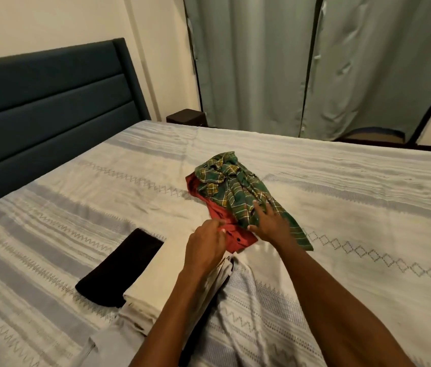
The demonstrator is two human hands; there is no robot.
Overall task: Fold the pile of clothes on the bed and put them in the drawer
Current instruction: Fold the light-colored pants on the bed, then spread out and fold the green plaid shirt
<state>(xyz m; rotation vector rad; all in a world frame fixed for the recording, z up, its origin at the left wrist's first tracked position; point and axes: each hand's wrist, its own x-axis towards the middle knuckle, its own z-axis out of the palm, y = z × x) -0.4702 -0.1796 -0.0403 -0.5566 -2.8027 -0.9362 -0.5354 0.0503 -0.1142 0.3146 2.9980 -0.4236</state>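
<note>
Left hand (pixel 205 241): fingers curled, pinching the near edge of the red garment (pixel 231 229); the fingertips are partly lost against the cloth.
Right hand (pixel 268 223): fingers spread and straight, pressing flat on the green plaid shirt (pixel 238 193).
Green plaid shirt: crumpled, unfolded, lying on top of the red garment in the middle of the bed (pixel 341 186); its full shape cannot be made out in the bunching.
Red garment: mostly covered by the plaid shirt, only its left side and buttoned near corner show.
Folded pieces: a black folded item (pixel 121 271) lies flat on the bed at near left, touching a cream folded stack (pixel 153 282) beside it; the left forearm crosses the stack's right side, and more pale cloth beneath it is hard to separate.
Bed cover: pale with grey stripes and zigzag stitching.
Background: dark padded headboard (pixel 50 109) at left, grey curtains (pixel 315 67) behind, a small dark unit (pixel 186 118) between them, mostly hidden by the bed.
Drawer: not in view.
</note>
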